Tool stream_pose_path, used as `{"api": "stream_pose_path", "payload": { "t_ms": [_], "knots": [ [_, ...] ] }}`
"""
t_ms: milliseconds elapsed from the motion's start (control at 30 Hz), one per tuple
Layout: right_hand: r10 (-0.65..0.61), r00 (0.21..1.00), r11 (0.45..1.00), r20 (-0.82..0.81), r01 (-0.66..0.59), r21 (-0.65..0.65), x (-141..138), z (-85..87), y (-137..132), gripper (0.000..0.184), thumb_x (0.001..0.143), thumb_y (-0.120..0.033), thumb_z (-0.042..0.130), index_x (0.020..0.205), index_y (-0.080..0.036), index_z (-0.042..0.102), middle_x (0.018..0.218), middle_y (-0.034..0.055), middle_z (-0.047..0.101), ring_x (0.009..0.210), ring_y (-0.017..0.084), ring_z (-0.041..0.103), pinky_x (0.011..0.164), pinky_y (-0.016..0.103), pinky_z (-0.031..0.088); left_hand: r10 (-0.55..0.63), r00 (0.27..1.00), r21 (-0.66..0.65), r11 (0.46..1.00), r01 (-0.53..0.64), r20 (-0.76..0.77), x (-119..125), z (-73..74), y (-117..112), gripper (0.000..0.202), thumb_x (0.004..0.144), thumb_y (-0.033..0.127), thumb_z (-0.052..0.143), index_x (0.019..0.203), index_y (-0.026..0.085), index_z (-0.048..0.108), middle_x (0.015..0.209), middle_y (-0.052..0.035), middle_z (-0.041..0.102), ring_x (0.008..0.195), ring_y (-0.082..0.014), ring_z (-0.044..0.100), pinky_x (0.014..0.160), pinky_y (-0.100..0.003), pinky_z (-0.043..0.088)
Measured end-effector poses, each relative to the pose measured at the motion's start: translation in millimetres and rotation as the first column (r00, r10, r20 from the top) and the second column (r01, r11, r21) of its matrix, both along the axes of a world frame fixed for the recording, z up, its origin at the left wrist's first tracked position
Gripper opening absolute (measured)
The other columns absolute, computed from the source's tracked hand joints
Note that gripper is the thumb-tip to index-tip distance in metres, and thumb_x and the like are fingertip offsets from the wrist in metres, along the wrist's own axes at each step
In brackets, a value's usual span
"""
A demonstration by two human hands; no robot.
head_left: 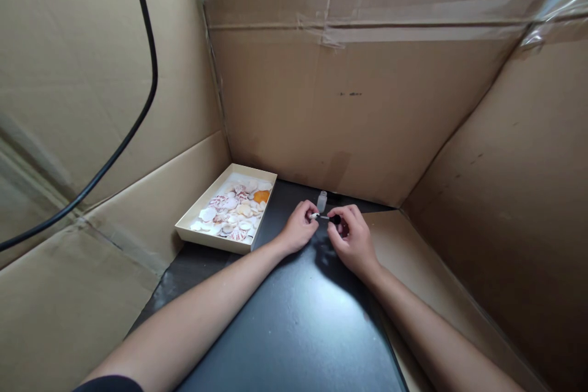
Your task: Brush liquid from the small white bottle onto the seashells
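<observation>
My left hand (299, 228) is closed in a pinch on a small whitish piece (314, 215), too small to name for certain. Between the fingers of my right hand (353, 236) is a black-capped applicator brush (335, 219), its thin stem pointing left. The brush tip is at the whitish piece; whether they touch is hard to tell. Just behind the fingers a small frosted bottle (322, 202) stands upright without a cap. To the left, a shallow cream box (214, 242) holds several seashells (239, 208), mostly white or pink-striped, plus an orange one (261, 196).
Under my hands lies a dark, shiny tabletop (294, 324). Cardboard walls (349, 122) enclose it at the back and both sides, and a cardboard sheet (399, 245) lies at the right. A black cable (149, 73) hangs on the left.
</observation>
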State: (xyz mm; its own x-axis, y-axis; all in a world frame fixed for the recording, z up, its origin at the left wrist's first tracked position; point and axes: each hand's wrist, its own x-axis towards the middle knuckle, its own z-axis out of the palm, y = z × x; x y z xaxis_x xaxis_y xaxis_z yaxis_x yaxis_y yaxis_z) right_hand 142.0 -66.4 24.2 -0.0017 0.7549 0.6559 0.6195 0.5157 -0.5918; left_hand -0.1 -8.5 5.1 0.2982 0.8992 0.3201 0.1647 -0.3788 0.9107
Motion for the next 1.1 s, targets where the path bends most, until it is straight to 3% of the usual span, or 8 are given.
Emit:
{"api": "stream_pose_path", "payload": {
  "t_ms": [100, 233, 400, 567, 733, 900, 1100],
  "knots": [
    [-0.037, 0.999, 0.999, -0.019, 0.037, 0.02, 0.5, -0.7, 0.3, 0.014, 0.079, -0.015, 0.055, 0.091, -0.021, 0.058, 0.085, 0.0001, 0.048, 0.057, 0.009, 0.047, 0.057, 0.025, 0.042, -0.01, 1.0, -0.019, 1.0, 0.01, 0.025, 0.5, -0.3, 0.3, 0.02, 0.071, -0.002, 0.048, 0.08, 0.016, 0.048, 0.072, 0.0046, 0.042, 0.066, -0.0092, 0.038, 0.063, -0.021, 0.032],
    [0.021, 1.0, 1.0, -0.009, -0.021, 0.014, 0.4, -1.5, 0.1, 0.015, 0.082, -0.018, 0.054, 0.096, -0.021, 0.058, 0.086, 0.0008, 0.048, 0.059, 0.01, 0.048, 0.056, 0.025, 0.043, -0.021, 0.999, -0.046, 0.999, 0.022, 0.041, 0.1, 2.8, -1.4, 0.02, 0.071, -0.001, 0.048, 0.081, 0.016, 0.048, 0.072, 0.0047, 0.042, 0.066, -0.009, 0.039, 0.064, -0.021, 0.033],
    [-0.072, 0.997, 0.997, -0.016, 0.072, 0.015, 0.6, -0.2, 0.3, 0.013, 0.078, -0.014, 0.056, 0.09, -0.021, 0.058, 0.084, -0.0004, 0.048, 0.057, 0.009, 0.047, 0.057, 0.025, 0.042, -0.024, 0.998, -0.062, 0.998, 0.027, 0.058, -0.6, 7.4, -3.8, 0.02, 0.071, -0.002, 0.048, 0.079, 0.016, 0.048, 0.071, 0.0052, 0.042, 0.065, -0.0086, 0.038, 0.062, -0.02, 0.033],
    [0.009, 1.0, 1.0, -0.012, -0.009, 0.009, 0.1, 0.9, -0.6, 0.014, 0.081, -0.016, 0.054, 0.094, -0.021, 0.058, 0.087, 0.0004, 0.048, 0.06, 0.009, 0.049, 0.057, 0.024, 0.043, -0.033, 0.996, -0.095, 0.995, 0.041, 0.085, -0.1, 8.7, -3.9, 0.019, 0.072, -0.001, 0.048, 0.08, 0.016, 0.048, 0.071, 0.0052, 0.044, 0.065, -0.0082, 0.04, 0.063, -0.02, 0.034],
    [-0.081, 0.997, 0.997, -0.013, 0.081, 0.002, 1.1, -0.8, 1.2, 0.014, 0.078, -0.014, 0.056, 0.09, -0.021, 0.058, 0.085, -0.0004, 0.048, 0.057, 0.009, 0.047, 0.057, 0.025, 0.043, -0.034, 0.994, -0.116, 0.992, 0.047, 0.105, 0.0, 6.4, -3.0, 0.016, 0.073, 0.002, 0.049, 0.08, 0.016, 0.048, 0.072, 0.0056, 0.045, 0.064, -0.0075, 0.041, 0.061, -0.019, 0.034],
    [-0.012, 1.0, 1.0, -0.009, 0.012, 0.0, 1.1, -1.4, 1.2, 0.015, 0.08, -0.017, 0.054, 0.094, -0.022, 0.058, 0.087, 0.0003, 0.048, 0.059, 0.009, 0.049, 0.057, 0.024, 0.043, -0.047, 0.991, -0.143, 0.988, 0.065, 0.128, -0.1, 5.5, -3.5, 0.015, 0.075, 0.004, 0.049, 0.082, 0.017, 0.047, 0.076, 0.0048, 0.046, 0.065, -0.0074, 0.044, 0.064, -0.019, 0.036],
    [-0.087, 0.996, 0.996, -0.015, 0.087, 0.01, 1.4, -0.7, 1.7, 0.013, 0.079, -0.016, 0.055, 0.09, -0.021, 0.058, 0.086, 0.0002, 0.048, 0.057, 0.009, 0.047, 0.057, 0.025, 0.043, -0.043, 0.991, -0.153, 0.986, 0.063, 0.128, -0.1, 5.6, -3.0, 0.011, 0.078, 0.008, 0.05, 0.084, 0.017, 0.048, 0.078, 0.0036, 0.047, 0.068, -0.0079, 0.045, 0.065, -0.019, 0.037]
  ]
}}
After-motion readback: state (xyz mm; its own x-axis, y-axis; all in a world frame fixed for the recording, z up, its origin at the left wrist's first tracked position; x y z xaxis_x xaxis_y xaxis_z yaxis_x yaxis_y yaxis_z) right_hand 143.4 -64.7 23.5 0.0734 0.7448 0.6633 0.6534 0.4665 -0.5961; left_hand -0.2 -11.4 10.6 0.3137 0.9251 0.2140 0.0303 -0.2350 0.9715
